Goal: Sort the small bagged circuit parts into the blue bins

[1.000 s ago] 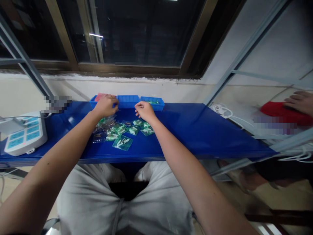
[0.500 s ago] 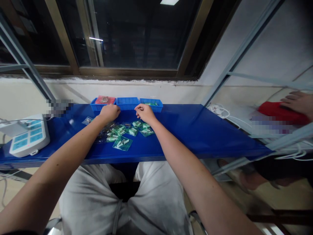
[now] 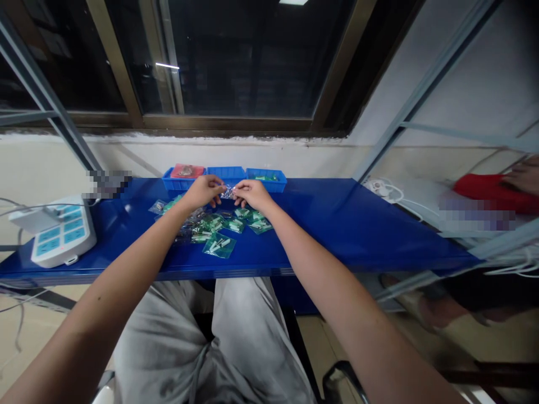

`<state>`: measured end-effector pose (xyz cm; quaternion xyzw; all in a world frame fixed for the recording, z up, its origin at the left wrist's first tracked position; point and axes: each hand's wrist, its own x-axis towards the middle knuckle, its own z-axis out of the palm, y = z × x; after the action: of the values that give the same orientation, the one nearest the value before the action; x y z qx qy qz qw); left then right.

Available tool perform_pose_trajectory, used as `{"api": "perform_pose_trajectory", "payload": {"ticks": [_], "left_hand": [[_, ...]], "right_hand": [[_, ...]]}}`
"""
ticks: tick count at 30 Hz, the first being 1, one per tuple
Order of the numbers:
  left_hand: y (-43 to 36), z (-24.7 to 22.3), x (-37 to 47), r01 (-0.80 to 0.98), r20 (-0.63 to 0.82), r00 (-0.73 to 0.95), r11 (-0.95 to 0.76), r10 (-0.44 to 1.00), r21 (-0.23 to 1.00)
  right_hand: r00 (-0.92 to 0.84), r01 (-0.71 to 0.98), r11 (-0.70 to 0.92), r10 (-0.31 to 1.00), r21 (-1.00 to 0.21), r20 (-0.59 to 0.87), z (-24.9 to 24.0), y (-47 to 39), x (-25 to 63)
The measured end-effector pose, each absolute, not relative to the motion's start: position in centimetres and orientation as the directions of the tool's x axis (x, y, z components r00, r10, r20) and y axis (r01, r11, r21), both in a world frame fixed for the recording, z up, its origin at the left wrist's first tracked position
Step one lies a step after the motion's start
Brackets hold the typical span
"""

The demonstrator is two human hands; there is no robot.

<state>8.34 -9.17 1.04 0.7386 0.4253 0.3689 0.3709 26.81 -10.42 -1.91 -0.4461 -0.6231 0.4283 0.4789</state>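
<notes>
The left hand (image 3: 205, 192) and right hand (image 3: 251, 195) partly cover a clear packet (image 3: 228, 192), and its contents are too small to tell. The left forearm hides part of the packet pile (image 3: 206, 225), where single items blur together. Small pieces in the right blue tray (image 3: 275, 184) cannot be made out. Pixelation masks an object (image 3: 108, 184) at the bench's (image 3: 328, 224) left end and another (image 3: 475, 215) beside a blurred red item (image 3: 480, 185). A co-worker's hand (image 3: 526, 175) is blurred and cut off by the right edge.
</notes>
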Motion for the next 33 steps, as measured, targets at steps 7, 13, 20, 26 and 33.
{"api": "perform_pose_trajectory", "payload": {"ticks": [7, 13, 20, 26, 33], "left_hand": [[-9.3, 0.1, 8.0, 0.280, 0.158, 0.330, -0.256, 0.931, 0.925], [-9.3, -0.3, 7.9, 0.378, 0.175, 0.363, -0.316, 0.915, 0.870], [-9.1, -0.9, 7.9, 0.552, 0.322, 0.330, -0.458, 0.887, 0.697], [-9.0, -0.9, 8.1, 0.515, 0.220, 0.304, -0.354, 0.927, 0.781], [-10.5, 0.1, 8.5, 0.365, 0.109, 0.312, -0.225, 0.944, 0.903]], "right_hand": [[-0.077, 0.221, 0.294, 0.956, -0.930, 0.284, -2.5, -9.9, 27.0], [-0.093, 0.314, 0.316, 0.949, -0.895, 0.302, -2.9, -9.9, 26.0], [-0.014, 0.492, 0.364, 0.912, -0.791, 0.411, -2.5, -10.0, 25.9], [0.002, 0.528, 0.329, 0.922, -0.783, 0.388, -2.5, -10.2, 26.2], [-0.030, 0.304, 0.196, 0.980, -0.932, 0.196, -2.3, -10.5, 26.2]]}}
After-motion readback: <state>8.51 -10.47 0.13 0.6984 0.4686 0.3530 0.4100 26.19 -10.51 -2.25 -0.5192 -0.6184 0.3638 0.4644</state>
